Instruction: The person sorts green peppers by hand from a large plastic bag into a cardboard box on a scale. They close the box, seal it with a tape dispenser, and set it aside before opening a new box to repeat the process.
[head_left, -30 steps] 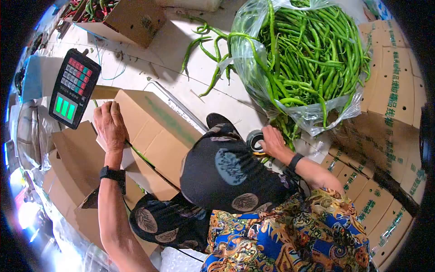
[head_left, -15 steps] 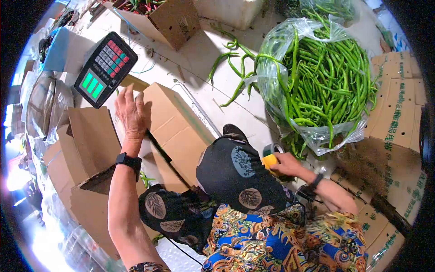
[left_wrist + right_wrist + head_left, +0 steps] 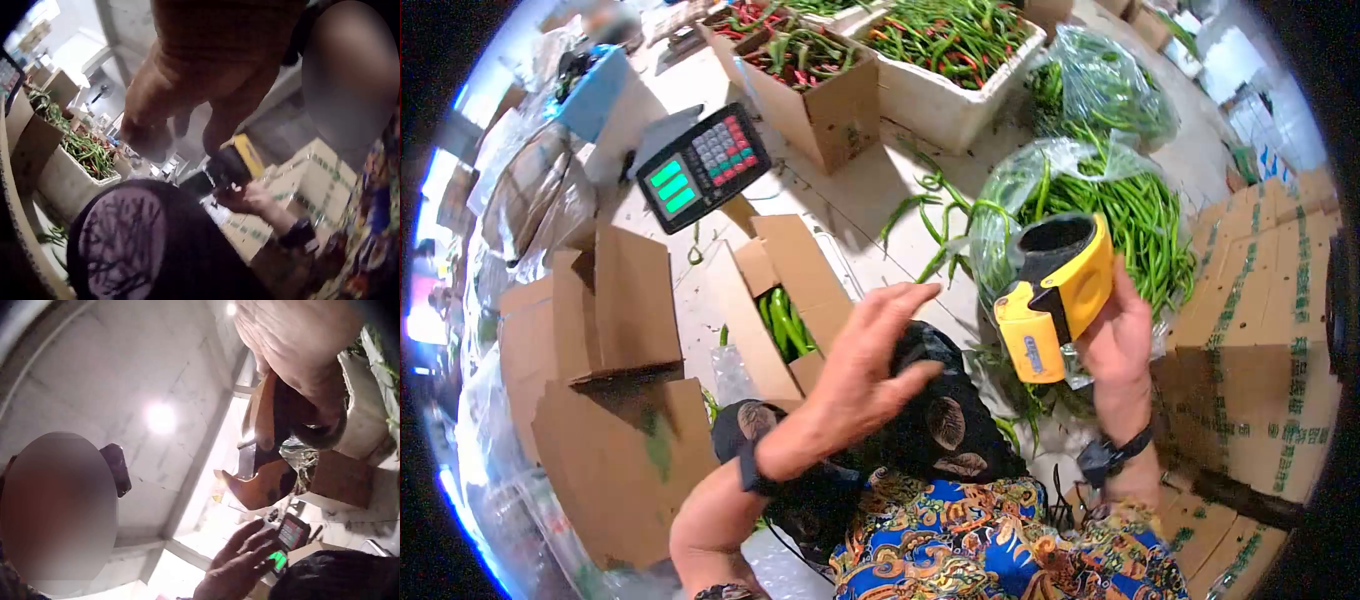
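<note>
r hand [image 3: 1122, 335] grips tape dispenser [image 3: 1064, 295]; l hand [image 3: 860, 370] empty, fingers extended, nr pepper carton's [image 3: 762, 345] right edge. prob pre-taping; next needs flaps [image 3: 805, 265] folded.

Worn on the head, one camera looks forward and down, wide, over the left hand [image 3: 855, 375], the right hand [image 3: 1122, 335] and the floor [image 3: 835, 198] beyond. The left-wrist camera, tilted, peers past its near hand toward the opposite one; the right-wrist camera, close to its own, faces up at the ceiling [image 3: 125, 375]. All three share the yellow tape dispenser [image 3: 1088, 285]; head and right wrist share the scale's lit display [image 3: 671, 188].
</note>
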Available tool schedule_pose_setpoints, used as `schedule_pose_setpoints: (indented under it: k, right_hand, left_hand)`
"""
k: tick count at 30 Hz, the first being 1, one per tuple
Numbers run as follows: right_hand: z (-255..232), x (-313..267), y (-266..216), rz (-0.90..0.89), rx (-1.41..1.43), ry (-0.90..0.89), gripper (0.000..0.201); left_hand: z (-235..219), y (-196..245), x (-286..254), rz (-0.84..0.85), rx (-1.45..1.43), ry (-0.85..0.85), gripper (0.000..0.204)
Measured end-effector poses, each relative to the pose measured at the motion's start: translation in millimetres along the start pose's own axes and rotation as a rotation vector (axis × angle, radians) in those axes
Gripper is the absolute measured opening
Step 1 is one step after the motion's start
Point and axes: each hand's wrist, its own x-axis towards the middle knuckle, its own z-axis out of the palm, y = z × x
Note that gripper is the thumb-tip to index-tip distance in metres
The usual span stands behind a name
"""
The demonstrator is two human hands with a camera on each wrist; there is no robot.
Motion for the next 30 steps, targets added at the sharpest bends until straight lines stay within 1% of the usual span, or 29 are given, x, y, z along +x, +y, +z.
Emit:
schedule_pose_setpoints:
  k: [1,2,3,4,5,6,7,8,11,12,14,15,17,18,19,20,21,22,23,24,25,26,27,28,29,30]
  right_hand:
    - [2,-3,12,0.040,0.059,-0.018,0.045]
    - [3,-4,25,0.085,0.135,0.001,0.046]
    - [14,-7,36,0.148,0.149,-0.112,0.045]
    - [19,-9,49,0.145,0.175,-0.074,0.045]
    - [20,-13,59,0.139,0.199,-0.033,0.045]
    - [18,-17,67,0.199,0.278,-0.037,0.045]
    - [21,-21,70,0.175,0.298,-0.064,0.045]
    - [22,-23,71,0.192,0.277,-0.072,0.046]
    - [24,-35,72,0.222,0.219,-0.057,0.049]
    - [26,-41,69,0.255,0.168,-0.057,0.050]
    - [19,-51,60,0.343,0.072,-0.081,0.051]
    - [2,-62,53,0.306,-0.216,0.064,0.051]
    - [-17,-67,15,0.278,-1.100,-0.077,0.052]
    - [9,-67,17,0.049,-1.101,-0.092,0.062]
    - [13,-58,15,-0.219,-1.277,-0.183,0.078]
    - [29,-54,10,-0.269,-1.406,-0.273,0.085]
    - [56,-48,9,-0.323,-1.533,-0.365,0.092]
    - [65,-39,13,-0.183,-1.477,-0.473,0.095]
    - [71,-29,16,-0.043,-1.414,-0.579,0.097]
    - [69,-13,13,-0.204,-1.677,-0.804,0.095]
    - [69,-10,13,-0.207,-1.682,-0.810,0.095]
    - [69,-7,13,0.083,-1.624,-0.611,0.095]
    - [68,-4,15,0.361,-1.538,-0.406,0.094]
    - [53,-2,20,0.331,-1.512,-0.367,0.091]
    - [49,-3,24,0.339,-1.517,-0.373,0.091]
    - [50,-5,30,0.274,-1.381,-0.394,0.091]
  left_hand:
    - [10,-5,-1,0.059,0.036,0.024,0.076]
    - [19,-6,-2,0.084,0.081,0.043,0.081]
    - [26,-5,-2,0.105,0.128,0.063,0.086]
    - [30,-6,1,0.155,0.164,0.110,0.087]
    - [36,-6,6,0.181,0.054,0.219,0.082]
    - [33,-10,10,0.246,0.006,0.168,0.078]
    - [31,-14,11,0.310,-0.042,0.120,0.074]
    - [33,-17,9,0.321,-0.069,0.145,0.066]
    - [28,-14,0,0.325,0.025,0.131,0.058]
    - [27,-11,-4,0.324,0.027,0.139,0.058]
    - [26,-3,-11,0.251,-0.059,0.132,0.066]
    - [23,-1,-12,0.257,-0.058,0.142,0.066]
    - [15,3,-18,0.141,-0.118,0.076,0.067]
    - [12,6,-19,0.095,-0.091,0.045,0.067]
    - [6,17,-20,0.092,-0.095,0.051,0.067]
    - [-2,30,-19,0.058,-0.047,-0.016,0.067]
    - [-5,38,-18,0.026,0.002,-0.086,0.066]
    - [-3,38,-18,0.083,0.057,-0.082,0.067]
    - [-2,39,-19,0.089,0.054,-0.081,0.067]
    - [-3,39,-20,0.042,0.031,-0.095,0.065]
    - [-6,39,-21,-0.008,0.010,-0.105,0.063]
    - [-8,37,-23,-0.061,-0.012,-0.115,0.061]
    - [-10,35,-28,-0.063,-0.012,-0.108,0.061]
    - [-12,33,-33,-0.083,-0.140,-0.009,0.057]
    - [-13,30,-38,-0.103,-0.271,0.094,0.054]
    - [-14,31,-43,-0.123,-0.336,0.173,0.042]
